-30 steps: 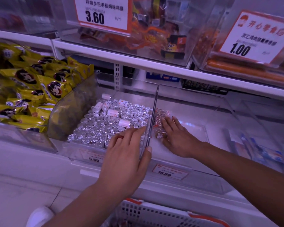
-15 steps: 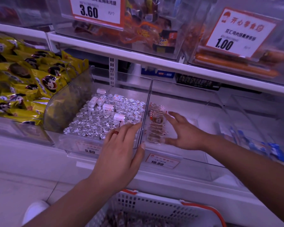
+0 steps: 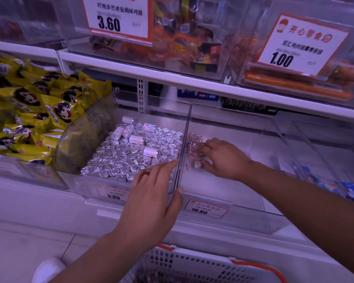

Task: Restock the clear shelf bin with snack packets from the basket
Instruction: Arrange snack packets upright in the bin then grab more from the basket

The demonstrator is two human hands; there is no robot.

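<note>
The clear shelf bin [image 3: 243, 220] with a 10.80 price tag holds a short row of small red-and-white snack packets [image 3: 193, 144] against its left wall. My right hand [image 3: 225, 158] is inside the bin, with fingers and thumb curled round the right side of that row. My left hand [image 3: 151, 195] holds the clear wall between the two bins, thumb on the right side and fingers on the left. The white basket [image 3: 192, 262] with orange trim stands below the shelf, and dark packets show dimly inside it.
The bin to the left is packed with silver foil rolls [image 3: 131, 158]. Yellow snack bags [image 3: 29, 111] fill the far-left bin. Blue packets [image 3: 335, 186] lie in the bin to the right. An upper shelf [image 3: 192, 82] with stocked bins overhangs.
My right hand, spread open beside the packets half a second ago, has closed in on the row with curled fingers. My left hand keeps its hold on the divider wall.
</note>
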